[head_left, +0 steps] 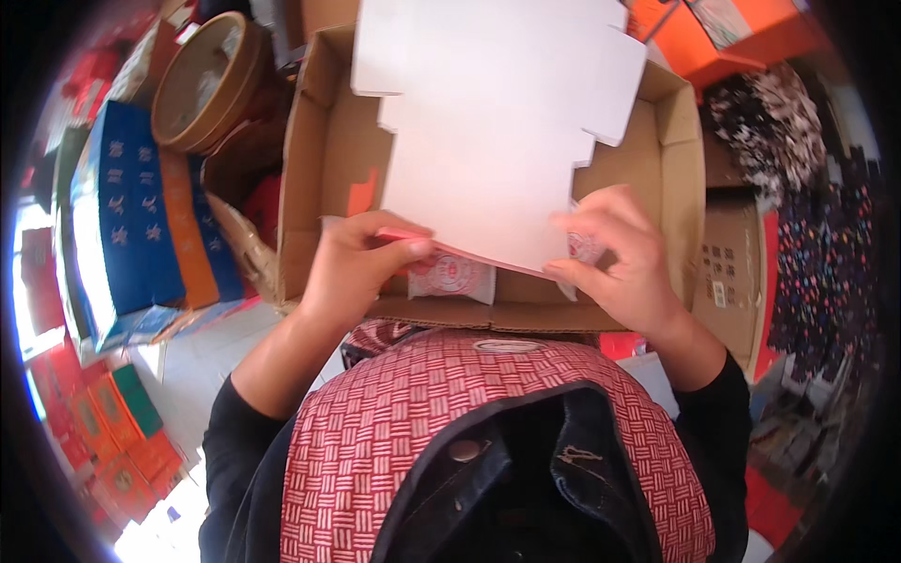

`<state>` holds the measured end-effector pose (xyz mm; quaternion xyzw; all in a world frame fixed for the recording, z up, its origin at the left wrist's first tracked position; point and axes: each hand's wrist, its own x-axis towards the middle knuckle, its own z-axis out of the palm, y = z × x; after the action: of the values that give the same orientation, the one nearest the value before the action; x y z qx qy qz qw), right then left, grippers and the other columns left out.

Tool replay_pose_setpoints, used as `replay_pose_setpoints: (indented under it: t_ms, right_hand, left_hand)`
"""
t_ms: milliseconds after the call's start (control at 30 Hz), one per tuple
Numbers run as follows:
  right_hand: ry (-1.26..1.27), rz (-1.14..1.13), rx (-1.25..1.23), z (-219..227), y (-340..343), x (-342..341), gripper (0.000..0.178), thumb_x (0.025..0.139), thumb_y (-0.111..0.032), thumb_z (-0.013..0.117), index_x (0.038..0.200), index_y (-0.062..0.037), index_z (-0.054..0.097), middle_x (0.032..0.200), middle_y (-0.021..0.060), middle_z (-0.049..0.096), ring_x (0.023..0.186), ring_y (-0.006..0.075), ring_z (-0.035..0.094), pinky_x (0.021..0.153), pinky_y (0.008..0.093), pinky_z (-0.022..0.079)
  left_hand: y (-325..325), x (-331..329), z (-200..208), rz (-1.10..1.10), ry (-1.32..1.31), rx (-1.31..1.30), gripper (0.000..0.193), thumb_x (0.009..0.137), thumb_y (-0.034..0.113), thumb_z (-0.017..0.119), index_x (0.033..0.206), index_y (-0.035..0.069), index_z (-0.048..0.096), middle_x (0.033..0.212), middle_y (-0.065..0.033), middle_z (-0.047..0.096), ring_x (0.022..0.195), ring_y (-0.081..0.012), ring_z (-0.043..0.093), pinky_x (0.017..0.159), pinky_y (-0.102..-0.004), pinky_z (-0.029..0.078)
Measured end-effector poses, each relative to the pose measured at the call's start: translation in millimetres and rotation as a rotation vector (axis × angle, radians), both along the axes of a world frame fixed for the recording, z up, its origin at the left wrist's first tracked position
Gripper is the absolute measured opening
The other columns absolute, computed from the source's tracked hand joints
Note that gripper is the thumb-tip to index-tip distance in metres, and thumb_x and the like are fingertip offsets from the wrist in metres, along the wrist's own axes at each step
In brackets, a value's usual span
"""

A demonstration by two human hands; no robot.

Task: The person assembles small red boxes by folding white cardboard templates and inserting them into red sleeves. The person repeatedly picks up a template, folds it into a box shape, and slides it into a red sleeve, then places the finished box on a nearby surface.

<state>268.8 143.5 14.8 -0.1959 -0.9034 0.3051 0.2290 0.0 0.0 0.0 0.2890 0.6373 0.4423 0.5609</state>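
Note:
A flat white cardboard box blank (488,141) with cut tabs along its sides lies over an open brown carton (683,159) in front of me. My left hand (347,263) pinches the near left corner of the blank, where a pink-red edge shows between thumb and fingers. At the near right corner, my right hand (624,253) grips the same edge with thumb and fingers. Below that edge, a white packet with red print (452,280) rests in the carton. Part of another packet (584,246) shows behind my right fingers. The blank hides most of the carton's inside.
Left of the carton stand a round brown tub (202,84) and blue and orange bags (131,206). Orange boxes (723,38) lie at the far right. A closed brown carton (727,281) and dark speckled fabric (824,272) are to the right. Red and orange packs (113,432) sit lower left.

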Motion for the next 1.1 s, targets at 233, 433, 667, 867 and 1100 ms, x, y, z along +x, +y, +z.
replay_pose_setpoints:
  t_ms: [233, 433, 667, 867, 1100]
  right_hand:
    - [0.065, -0.433, -0.963, 12.6, -46.8, 34.2, 0.055, 0.077, 0.002, 0.073, 0.129, -0.0021, 0.054, 0.100, 0.0030, 0.058, 0.084, 0.0082, 0.058, 0.072, 0.0191, 0.047]
    - [0.251, -0.480, -0.999, -9.7, -55.0, 8.0, 0.034, 0.082, 0.000, 0.071, 0.114, 0.0011, 0.062, 0.100, 0.0090, 0.064, 0.090, 0.0126, 0.064, 0.080, 0.0240, 0.053]
    - [0.344, -0.533, -1.265, -9.1, -54.1, -3.0, 0.009, 0.090, -0.003, 0.061, 0.099, 0.0001, 0.060, 0.102, 0.0163, 0.066, 0.092, 0.0257, 0.067, 0.080, 0.0353, 0.058]
    - [0.445, -0.611, -1.405, -4.5, -55.1, -11.7, 0.005, 0.091, -0.005, 0.059, 0.090, -0.0011, 0.058, 0.100, 0.0172, 0.066, 0.090, 0.0261, 0.068, 0.078, 0.0368, 0.059]
    - [0.500, -0.637, -1.465, -16.0, -57.9, -10.8, 0.013, 0.088, -0.002, 0.060, 0.078, -0.0014, 0.052, 0.094, 0.0171, 0.065, 0.080, 0.0239, 0.069, 0.067, 0.0340, 0.060]
  left_hand:
    - [1.6, 9.8, -7.5, 0.132, -0.264, 0.076, 0.011, 0.088, 0.005, 0.064, 0.094, -0.004, 0.065, 0.086, -0.0131, 0.068, 0.075, -0.0183, 0.067, 0.070, -0.0292, 0.055]
    - [-0.6, 9.9, -3.2, 0.166, -0.403, 0.091, 0.011, 0.091, 0.006, 0.060, 0.096, -0.004, 0.063, 0.093, -0.0147, 0.068, 0.078, -0.0210, 0.068, 0.072, -0.0319, 0.057]
    - [0.3, 21.7, -6.2, 0.244, -0.482, 0.109, 0.012, 0.094, 0.006, 0.057, 0.094, -0.004, 0.062, 0.097, -0.0152, 0.067, 0.089, -0.0225, 0.067, 0.082, -0.0365, 0.058]
    - [1.9, 26.7, -5.1, 0.294, -0.509, 0.092, 0.011, 0.093, 0.005, 0.057, 0.090, -0.004, 0.061, 0.094, -0.0139, 0.066, 0.089, -0.0221, 0.067, 0.082, -0.0374, 0.059]
    - [5.5, 30.7, -1.1, 0.331, -0.490, 0.004, 0.010, 0.092, 0.004, 0.058, 0.086, -0.004, 0.060, 0.090, -0.0140, 0.065, 0.085, -0.0223, 0.068, 0.075, -0.0355, 0.061]
